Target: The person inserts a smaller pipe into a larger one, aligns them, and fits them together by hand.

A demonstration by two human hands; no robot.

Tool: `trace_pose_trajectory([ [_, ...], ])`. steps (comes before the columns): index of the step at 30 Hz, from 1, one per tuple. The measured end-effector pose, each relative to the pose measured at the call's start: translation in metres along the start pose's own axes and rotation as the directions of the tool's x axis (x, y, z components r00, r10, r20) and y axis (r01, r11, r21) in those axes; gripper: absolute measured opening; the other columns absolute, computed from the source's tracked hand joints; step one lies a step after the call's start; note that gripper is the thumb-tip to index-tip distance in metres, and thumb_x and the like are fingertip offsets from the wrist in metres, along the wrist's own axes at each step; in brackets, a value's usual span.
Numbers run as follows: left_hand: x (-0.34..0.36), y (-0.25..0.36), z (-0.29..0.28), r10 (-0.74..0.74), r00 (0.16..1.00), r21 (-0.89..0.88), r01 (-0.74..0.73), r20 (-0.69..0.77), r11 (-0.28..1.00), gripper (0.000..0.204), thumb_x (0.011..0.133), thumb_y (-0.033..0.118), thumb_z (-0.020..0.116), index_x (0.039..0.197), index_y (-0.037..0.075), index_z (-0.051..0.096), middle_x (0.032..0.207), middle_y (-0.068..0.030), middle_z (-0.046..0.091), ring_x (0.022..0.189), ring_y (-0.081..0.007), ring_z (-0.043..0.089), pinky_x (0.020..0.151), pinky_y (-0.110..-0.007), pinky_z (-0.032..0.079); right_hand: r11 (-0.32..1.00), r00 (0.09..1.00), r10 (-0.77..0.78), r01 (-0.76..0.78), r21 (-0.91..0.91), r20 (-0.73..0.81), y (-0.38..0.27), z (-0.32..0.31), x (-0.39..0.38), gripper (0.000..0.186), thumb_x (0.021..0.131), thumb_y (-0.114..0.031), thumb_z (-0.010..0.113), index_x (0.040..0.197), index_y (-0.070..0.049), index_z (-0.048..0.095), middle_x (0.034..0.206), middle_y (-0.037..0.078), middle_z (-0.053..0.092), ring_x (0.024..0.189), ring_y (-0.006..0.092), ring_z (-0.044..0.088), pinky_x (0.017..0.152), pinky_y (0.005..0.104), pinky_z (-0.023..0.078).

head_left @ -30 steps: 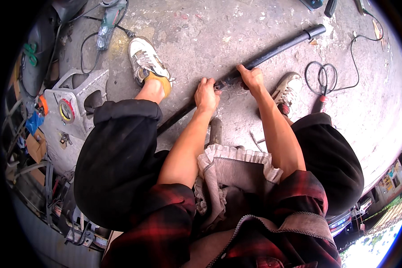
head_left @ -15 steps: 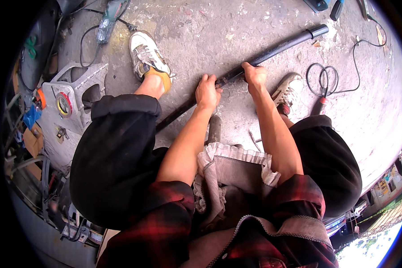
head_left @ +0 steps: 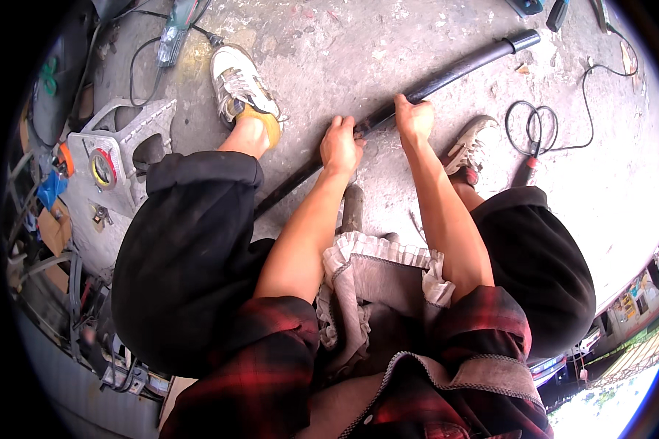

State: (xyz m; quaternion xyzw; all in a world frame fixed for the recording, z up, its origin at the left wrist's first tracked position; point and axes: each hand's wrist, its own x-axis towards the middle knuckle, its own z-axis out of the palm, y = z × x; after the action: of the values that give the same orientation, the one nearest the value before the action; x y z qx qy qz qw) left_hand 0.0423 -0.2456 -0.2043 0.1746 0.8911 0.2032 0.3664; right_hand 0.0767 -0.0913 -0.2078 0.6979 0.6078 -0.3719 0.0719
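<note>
A long black tube (head_left: 470, 69) runs slantwise across the middle, from beside my left knee up to the far right, with a wider black sleeve at its far end. My left hand (head_left: 341, 145) is wrapped round its middle. A little further along, my right hand (head_left: 413, 118) is closed round the same tube. A short stretch of tube shows between the two hands. The fingers' undersides are hidden. Both forearms reach forward over a ruffled brownish apron (head_left: 388, 267).
A white plastic stool (head_left: 117, 139) carries a roll of tape (head_left: 103, 169) at the left. Beyond it lies a corded power tool (head_left: 174, 35). A red-handled tool (head_left: 530, 165) with a looped cable rests at the right. A short metal post (head_left: 352, 208) stands between my legs.
The far end of the tube has risen slightly in view, and my right hand has shifted a little up and left with it. My left hand keeps its hold and has moved only slightly.
</note>
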Motion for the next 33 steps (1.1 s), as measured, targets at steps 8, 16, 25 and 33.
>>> trace_pose_trajectory([
  [8, 0.0, -0.002, 0.001, 0.029, 0.998, -0.016, -0.03, -0.049, 0.999, 0.038, 0.073, 0.009, 0.082, 0.104, 0.001, 0.062, 0.105, -0.0165, 0.061, 0.098, -0.04, 0.062, 0.082, -0.046, 0.051, 0.997, 0.994, -0.037, 0.029, -0.073, -0.107, 0.001, 0.012, 0.005, 0.051, 0.07, -0.036, 0.076, 0.085, 0.012, 0.068, 0.086, 0.032, 0.069, 0.087, 0.0419, 0.071, 0.08, 0.0427, 0.055],
  [16, 0.001, -0.003, 0.0, 0.041, 0.998, 0.002, -0.041, -0.043, 0.999, 0.037, 0.072, 0.01, 0.082, 0.103, 0.001, 0.062, 0.105, -0.0163, 0.062, 0.098, -0.0406, 0.061, 0.082, -0.046, 0.051, 0.994, 0.999, 0.025, -0.03, -0.106, -0.047, -0.006, 0.008, 0.001, 0.056, 0.074, -0.035, 0.078, 0.105, 0.008, 0.059, 0.099, 0.03, 0.069, 0.097, 0.0444, 0.068, 0.088, 0.0467, 0.053],
  [25, 0.001, -0.003, 0.001, 0.04, 0.998, 0.012, -0.04, -0.051, 0.999, 0.035, 0.074, 0.011, 0.081, 0.101, 0.001, 0.062, 0.104, -0.0162, 0.062, 0.096, -0.0405, 0.062, 0.081, -0.047, 0.051, 0.996, 0.993, -0.006, -0.005, -0.088, -0.119, -0.007, 0.014, -0.003, 0.054, 0.074, -0.035, 0.077, 0.103, 0.005, 0.055, 0.092, 0.028, 0.069, 0.091, 0.044, 0.069, 0.084, 0.0476, 0.053],
  [33, 0.0, -0.003, 0.006, 0.052, 0.994, 0.043, -0.048, -0.096, 0.998, 0.032, 0.074, 0.012, 0.08, 0.098, 0.002, 0.061, 0.102, -0.0159, 0.061, 0.097, -0.04, 0.062, 0.082, -0.048, 0.05, 0.996, 0.986, -0.019, 0.003, -0.093, -0.165, -0.009, 0.015, -0.006, 0.051, 0.073, -0.032, 0.076, 0.101, 0.005, 0.054, 0.089, 0.028, 0.069, 0.088, 0.0445, 0.068, 0.083, 0.0478, 0.053],
])
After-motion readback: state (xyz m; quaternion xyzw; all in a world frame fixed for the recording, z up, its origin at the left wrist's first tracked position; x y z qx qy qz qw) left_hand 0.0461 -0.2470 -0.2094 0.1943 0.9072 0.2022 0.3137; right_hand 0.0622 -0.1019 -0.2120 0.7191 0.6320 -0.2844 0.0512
